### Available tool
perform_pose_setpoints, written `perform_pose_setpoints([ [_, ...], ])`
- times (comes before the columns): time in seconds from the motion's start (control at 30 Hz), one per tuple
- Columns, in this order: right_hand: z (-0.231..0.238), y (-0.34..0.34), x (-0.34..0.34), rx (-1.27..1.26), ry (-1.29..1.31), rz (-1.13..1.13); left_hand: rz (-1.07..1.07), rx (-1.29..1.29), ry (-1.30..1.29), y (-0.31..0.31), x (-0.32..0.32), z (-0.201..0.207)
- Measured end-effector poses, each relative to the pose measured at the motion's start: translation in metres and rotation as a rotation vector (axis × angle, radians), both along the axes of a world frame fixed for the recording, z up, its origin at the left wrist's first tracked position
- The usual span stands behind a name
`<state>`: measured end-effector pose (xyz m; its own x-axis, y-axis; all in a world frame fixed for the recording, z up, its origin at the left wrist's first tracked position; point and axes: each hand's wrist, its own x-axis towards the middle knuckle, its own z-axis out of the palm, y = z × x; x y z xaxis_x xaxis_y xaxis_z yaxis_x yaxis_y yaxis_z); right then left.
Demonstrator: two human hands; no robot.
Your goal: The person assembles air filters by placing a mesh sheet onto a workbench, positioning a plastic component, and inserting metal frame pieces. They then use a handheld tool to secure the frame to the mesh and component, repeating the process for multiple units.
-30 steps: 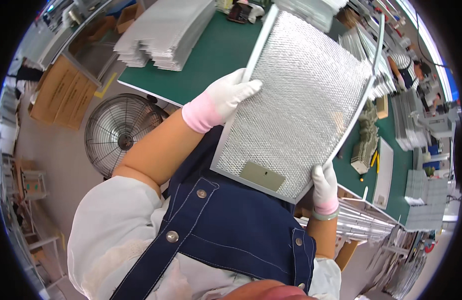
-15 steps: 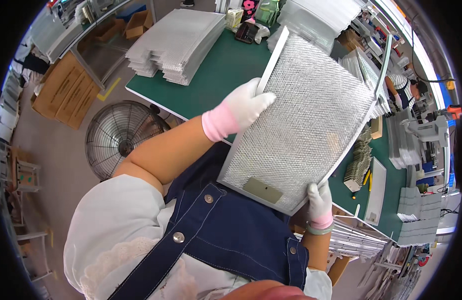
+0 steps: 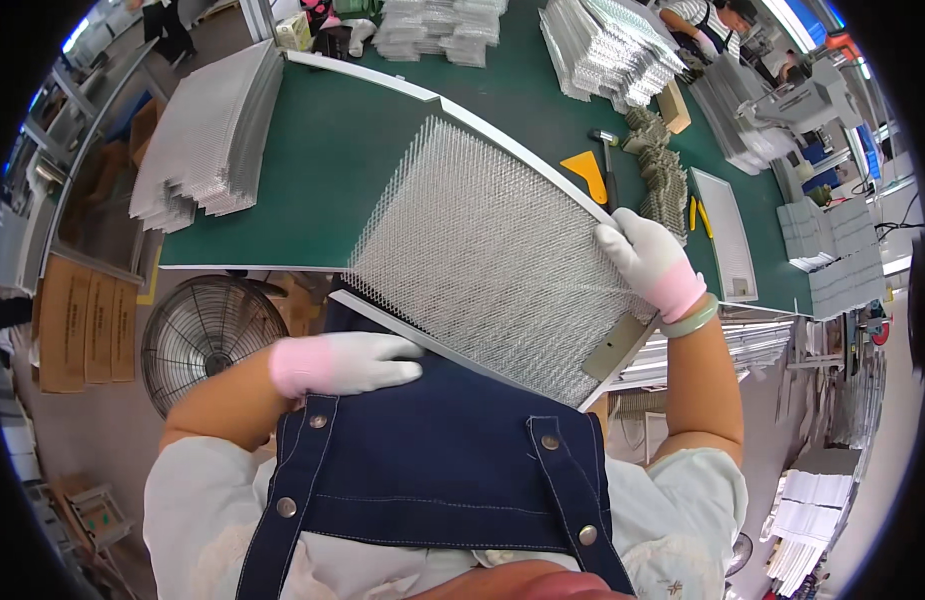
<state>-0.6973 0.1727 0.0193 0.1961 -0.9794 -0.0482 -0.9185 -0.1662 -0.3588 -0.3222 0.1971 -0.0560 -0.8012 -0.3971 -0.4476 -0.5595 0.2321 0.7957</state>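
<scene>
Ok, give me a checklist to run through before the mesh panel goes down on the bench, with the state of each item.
1. Right hand grips the far edge of the mesh filter panel: ok.
2. Left hand supports the near frame edge: ok, fingers lie along it.
3. Panel level: not ok, it tilts over the bench edge.
4. Bare green bench ahead of the panel: ok.
5. Stack of mesh sheets apart from the panel: ok.
6. Mesh undamaged: cannot tell.

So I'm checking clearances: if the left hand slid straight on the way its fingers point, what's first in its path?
Probably the near frame edge of the mesh filter panel, which the left hand already touches.
</scene>
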Motion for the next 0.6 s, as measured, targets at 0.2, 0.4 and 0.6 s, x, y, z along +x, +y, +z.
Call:
perform_pose_setpoints([
  [0.2,0.012,0.002,0.026,-0.091,-0.041,0.195,0.026,-1.423,0.519,-0.051,-0.048,0.117],
  [0.4,0.024,0.007,0.045,-0.265,0.14,0.268,-0.246,-0.752,-0.153,-0.089,-0.106,0.14],
  [0.6,0.001,0.009,0.079,-0.637,0.202,0.184,-0.239,-0.969,-0.005,-0.097,-0.099,0.104],
])
